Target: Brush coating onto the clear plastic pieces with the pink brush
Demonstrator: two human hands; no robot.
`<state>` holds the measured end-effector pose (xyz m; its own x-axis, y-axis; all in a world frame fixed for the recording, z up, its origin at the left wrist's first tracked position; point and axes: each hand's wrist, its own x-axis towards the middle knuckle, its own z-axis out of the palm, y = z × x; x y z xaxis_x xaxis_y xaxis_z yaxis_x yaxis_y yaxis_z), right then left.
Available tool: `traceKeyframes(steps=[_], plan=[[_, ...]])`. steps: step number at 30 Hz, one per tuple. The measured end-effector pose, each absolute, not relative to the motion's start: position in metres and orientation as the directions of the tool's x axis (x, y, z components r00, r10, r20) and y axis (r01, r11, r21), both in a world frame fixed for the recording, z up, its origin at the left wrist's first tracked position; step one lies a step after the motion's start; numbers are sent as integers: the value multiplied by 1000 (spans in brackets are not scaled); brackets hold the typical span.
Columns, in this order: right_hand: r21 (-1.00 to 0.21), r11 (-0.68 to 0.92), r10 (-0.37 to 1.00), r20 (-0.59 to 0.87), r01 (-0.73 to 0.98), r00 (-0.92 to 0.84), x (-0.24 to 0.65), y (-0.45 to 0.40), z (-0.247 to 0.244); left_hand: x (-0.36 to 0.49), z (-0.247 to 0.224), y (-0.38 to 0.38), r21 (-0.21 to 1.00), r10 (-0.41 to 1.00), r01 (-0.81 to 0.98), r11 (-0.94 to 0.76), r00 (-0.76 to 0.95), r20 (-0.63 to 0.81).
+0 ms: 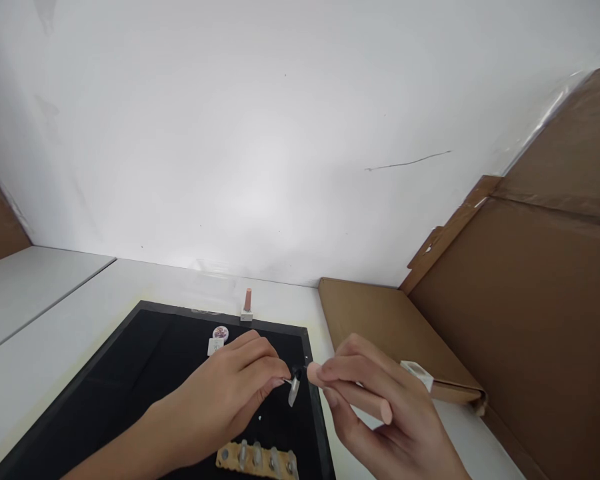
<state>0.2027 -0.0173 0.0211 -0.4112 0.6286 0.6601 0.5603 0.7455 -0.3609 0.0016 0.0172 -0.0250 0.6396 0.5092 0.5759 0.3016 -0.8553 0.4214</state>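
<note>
My left hand [230,387] pinches the thin stem of a clear nail tip [294,392] above the black mat [120,373]. My right hand [380,400] is closed round a pink polish cap [363,400], whose dark brush end points left, close to the nail tip; whether they touch is too small to tell. Below, near the bottom edge, a tan strip [225,457] holds several more clear nail tips. Behind my left hand lie a round patterned lid [221,333] and a small white square [215,345].
A pink-capped bottle [248,301] stands on the mat's far edge. To the right, a flat cardboard box [375,320] lies by a small white open container [417,375]. Brown cardboard [545,300] walls the right side, and a white wall [260,133] rises behind.
</note>
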Motion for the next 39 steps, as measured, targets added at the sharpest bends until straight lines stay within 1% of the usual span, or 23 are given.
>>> traceKeyframes(steps=[2, 4, 7, 9, 11, 15, 18, 22, 26, 29, 34, 37, 39], plan=[[-350, 744, 619, 682, 569, -390, 203, -19, 22, 1, -25, 19, 428, 511, 298, -854, 639, 575], [-364, 753, 612, 694, 548, -380, 203, -22, 24, 1, -25, 20, 431, 513, 297, -852, 633, 579], [-399, 782, 608, 657, 478, -446, 202, -26, 27, 2, -25, 22, 424, 512, 299, -855, 622, 592], [-401, 797, 598, 625, 451, -501, 201, -27, 29, 3, -24, 22, 414, 502, 294, -861, 619, 604], [-382, 798, 596, 616, 466, -515, 201, -26, 30, 5, -23, 22, 405, 491, 287, -868, 620, 613], [-348, 747, 640, 605, 566, -473, 202, -22, 28, 6, -24, 19, 417, 493, 279, -865, 629, 601], [-340, 727, 650, 620, 597, -439, 205, -19, 25, 5, -26, 18, 426, 507, 292, -856, 634, 584], [-347, 747, 622, 666, 566, -412, 205, -21, 26, 3, -27, 19, 415, 501, 295, -861, 635, 588], [-395, 776, 617, 635, 492, -465, 200, -24, 31, 4, -24, 21, 419, 502, 289, -861, 622, 601], [-384, 764, 634, 599, 519, -490, 198, -23, 31, 6, -23, 20, 410, 497, 292, -864, 624, 603], [-361, 721, 657, 629, 592, -416, 203, -17, 24, 3, -27, 16, 424, 512, 302, -854, 628, 586], [-345, 735, 627, 673, 584, -392, 205, -17, 23, 1, -29, 18, 438, 520, 297, -848, 619, 588], [-362, 756, 613, 682, 545, -398, 204, -18, 25, 1, -29, 20, 445, 526, 298, -845, 615, 588]])
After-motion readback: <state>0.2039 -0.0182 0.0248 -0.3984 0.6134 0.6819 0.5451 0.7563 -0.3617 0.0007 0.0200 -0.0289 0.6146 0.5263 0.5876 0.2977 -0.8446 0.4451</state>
